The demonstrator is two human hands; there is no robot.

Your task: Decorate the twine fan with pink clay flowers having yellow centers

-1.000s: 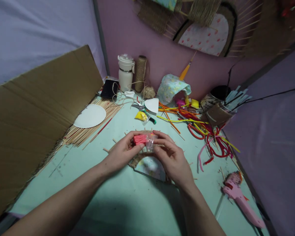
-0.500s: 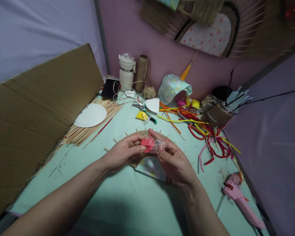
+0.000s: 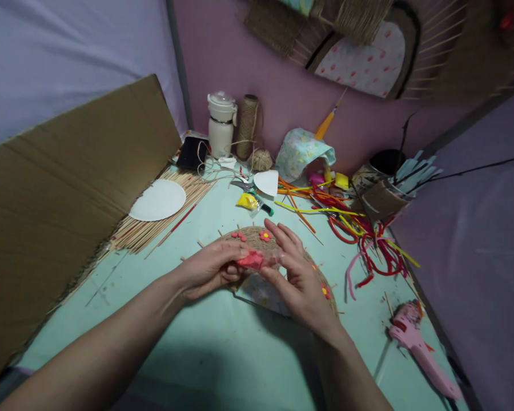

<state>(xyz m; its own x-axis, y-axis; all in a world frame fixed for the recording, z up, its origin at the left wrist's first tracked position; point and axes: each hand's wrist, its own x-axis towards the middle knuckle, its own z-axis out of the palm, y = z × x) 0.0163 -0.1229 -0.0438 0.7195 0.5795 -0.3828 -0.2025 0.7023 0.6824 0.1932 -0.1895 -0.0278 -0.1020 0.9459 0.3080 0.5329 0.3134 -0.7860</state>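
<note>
Between my hands is a small clear packet of red modelling clay (image 3: 252,260). My left hand (image 3: 212,268) pinches its red end between thumb and fingers. The clear plastic end lies in the grip of my right hand (image 3: 302,285), whose thumb and index finger meet on it while the upper fingers stretch out. Just beneath both hands rests a twine-wrapped half-round piece (image 3: 252,233) with stick ends along its rim and small red flowers with yellow centres. My hands hide much of its middle.
A pink glue gun (image 3: 424,354) lies at right. Behind are pliers (image 3: 257,196), a yellow clay packet (image 3: 246,201), red-handled scissors (image 3: 342,229) and pipe cleaners (image 3: 381,257). Thin sticks (image 3: 154,228) bear a white oval (image 3: 157,200) by the cardboard (image 3: 77,188). A bottle (image 3: 221,125) stands at the back.
The packet has tilted and moved slightly left and down. My right hand's upper fingers have spread upward, and red flowers on the half-round piece have come into view.
</note>
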